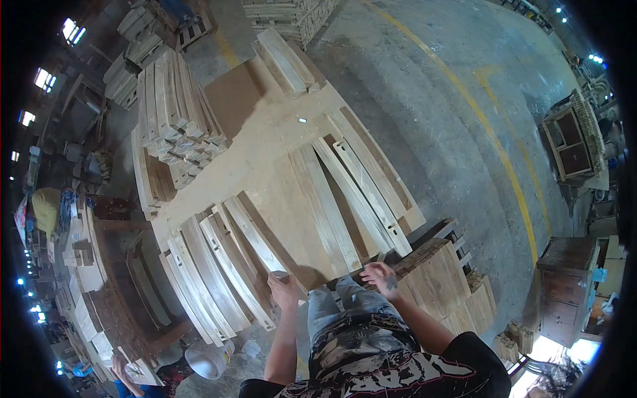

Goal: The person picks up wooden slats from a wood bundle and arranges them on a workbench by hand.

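My left hand is closed at the near edge of the worktable, with a small grey block at its fingertips. Just beyond it lies the near end of a wooden rail, one of several side by side on the left. My right hand hovers by the table edge, fingers loosely bent and apart, holding nothing that I can see. Close to it are the ends of a flat board and a slotted rail.
A tall stack of wooden pieces stands on the table's far left. More boards lie at the far end. Stacked panels are beside my right side. A white bucket sits on the floor at left, near another person's hand.
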A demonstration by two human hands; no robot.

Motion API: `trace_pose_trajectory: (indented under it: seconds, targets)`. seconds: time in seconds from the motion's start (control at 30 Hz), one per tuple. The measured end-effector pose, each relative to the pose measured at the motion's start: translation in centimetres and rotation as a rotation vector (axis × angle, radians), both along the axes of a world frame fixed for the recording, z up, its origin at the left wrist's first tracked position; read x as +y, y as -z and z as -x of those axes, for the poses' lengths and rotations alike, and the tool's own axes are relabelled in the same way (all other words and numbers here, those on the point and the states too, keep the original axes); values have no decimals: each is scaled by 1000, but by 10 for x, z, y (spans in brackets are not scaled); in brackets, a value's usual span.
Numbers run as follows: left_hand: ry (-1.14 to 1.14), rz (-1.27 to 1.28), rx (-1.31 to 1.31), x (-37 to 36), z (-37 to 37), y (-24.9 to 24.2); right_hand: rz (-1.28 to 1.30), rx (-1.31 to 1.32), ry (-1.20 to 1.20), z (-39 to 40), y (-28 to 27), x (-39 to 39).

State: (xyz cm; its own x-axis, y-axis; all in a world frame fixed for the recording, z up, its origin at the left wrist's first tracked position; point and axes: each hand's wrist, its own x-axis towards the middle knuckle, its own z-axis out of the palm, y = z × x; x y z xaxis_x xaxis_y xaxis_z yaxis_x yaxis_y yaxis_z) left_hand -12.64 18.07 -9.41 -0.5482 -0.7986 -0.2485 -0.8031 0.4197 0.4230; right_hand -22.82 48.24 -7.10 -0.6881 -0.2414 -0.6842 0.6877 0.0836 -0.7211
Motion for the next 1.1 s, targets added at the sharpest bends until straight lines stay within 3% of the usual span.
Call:
trace_pose_trajectory:
  seconds: [0.17, 0.23, 0.3, 0.4, 0.5, 0.53, 0.6, 0.73, 0.83, 0.9, 1.0, 1.1]
  targets:
    - [-9, -38, 25, 1, 1, -4, 98, -42, -262, 15, 5, -36]
    - [-10, 73, 50, 5, -1, -3, -69, 233, -392, 24, 13, -37]
    - [-66, -42, -88, 10, 15, -31, -97, 247, -405, 29, 9, -35]
    - [-145, -50, -50, 3, 13, -3, -246, 382, -435, 33, 7, -29]
    - [-185, -22, 45, -2, 9, 12, -197, 476, -382, 36, 6, -23]
    - [-242, -145, 100, -6, 5, 11, -182, 432, -362, 36, 9, -22]
    - [-342, -389, 212, -13, -4, -4, -270, 544, -411, 33, 9, -20]
    - [-412, -521, 372, -22, -29, -57, -285, 459, -465, 24, 30, -16]
    - [-374, -596, 520, -35, -65, -96, -371, 618, -409, 12, -2, -46]
    - [-445, -660, 700, -50, -91, -126, -328, 582, -331, 3, 3, -51]
    - [-458, -413, 622, -100, -143, -145, -393, 556, -393, -3, 2, -63]
    - [-319, -61, 262, -172, -197, -147, -574, 555, -520, -3, -5, -79]
